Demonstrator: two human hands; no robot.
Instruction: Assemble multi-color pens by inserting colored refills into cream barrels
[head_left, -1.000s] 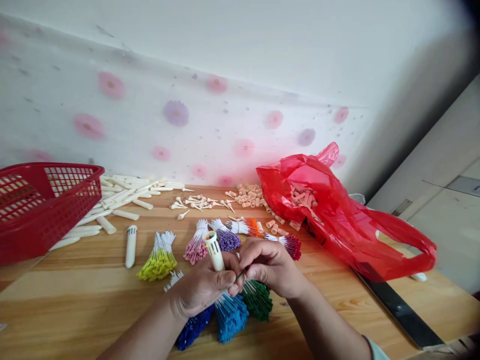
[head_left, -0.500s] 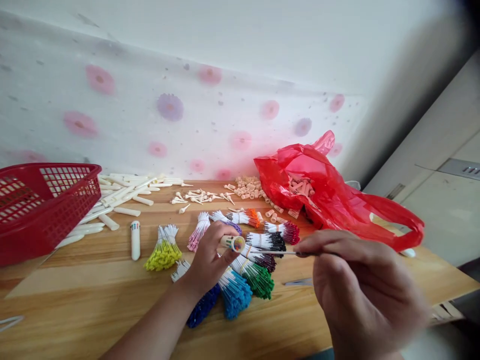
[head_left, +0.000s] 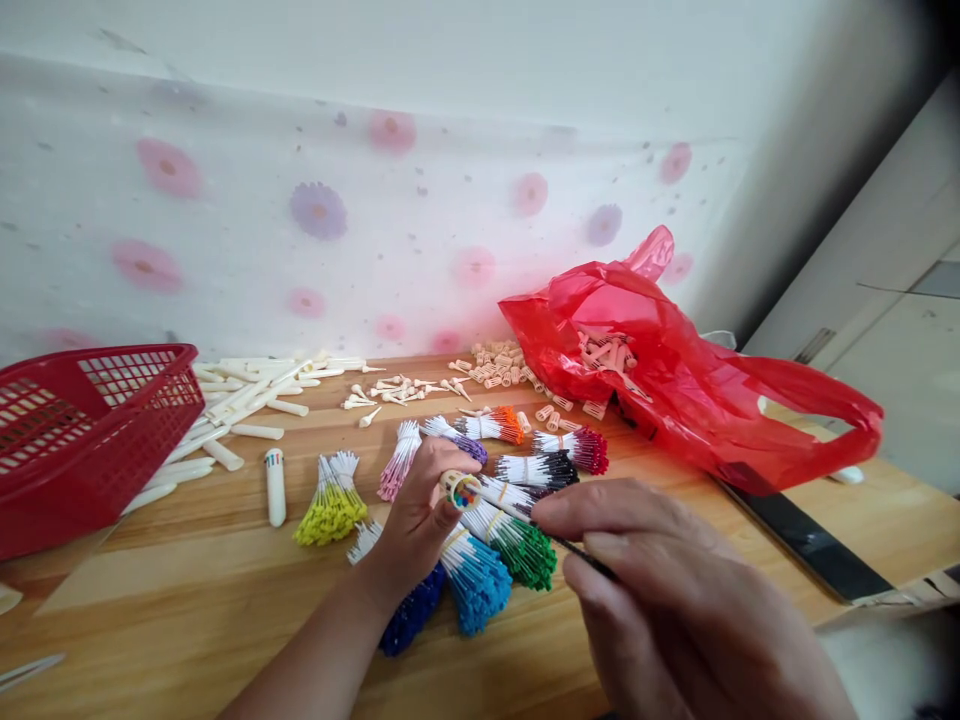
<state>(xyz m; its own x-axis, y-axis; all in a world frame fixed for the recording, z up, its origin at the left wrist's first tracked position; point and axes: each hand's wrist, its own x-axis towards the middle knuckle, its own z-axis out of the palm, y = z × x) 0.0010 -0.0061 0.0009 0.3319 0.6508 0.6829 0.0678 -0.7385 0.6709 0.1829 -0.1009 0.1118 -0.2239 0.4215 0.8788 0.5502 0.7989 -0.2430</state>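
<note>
My left hand (head_left: 420,515) is closed around a short cream pen barrel part (head_left: 458,490), whose round open end faces me with several coloured bits inside. My right hand (head_left: 660,580) pinches a thin pen refill (head_left: 501,499), white towards the front and dark at the back. The refill's white tip is at the barrel part's open end; whether it is inside I cannot tell. Around and below my left hand lie bundles of refills, among them light blue (head_left: 476,585), green (head_left: 525,550), dark blue (head_left: 412,612) and black (head_left: 538,470).
A yellow bundle (head_left: 332,500) and an assembled multicolour pen (head_left: 275,488) lie to the left. Beyond are a red basket (head_left: 97,440), white pen tubes (head_left: 247,400) and small cream tips (head_left: 397,390). A red plastic bag (head_left: 675,370) rests over a dark flat object (head_left: 810,540) at right.
My right hand has moved left and closer to the barrel part, bringing the refill tip to its opening. The view has shifted slightly, and the dark flat object at right now shows.
</note>
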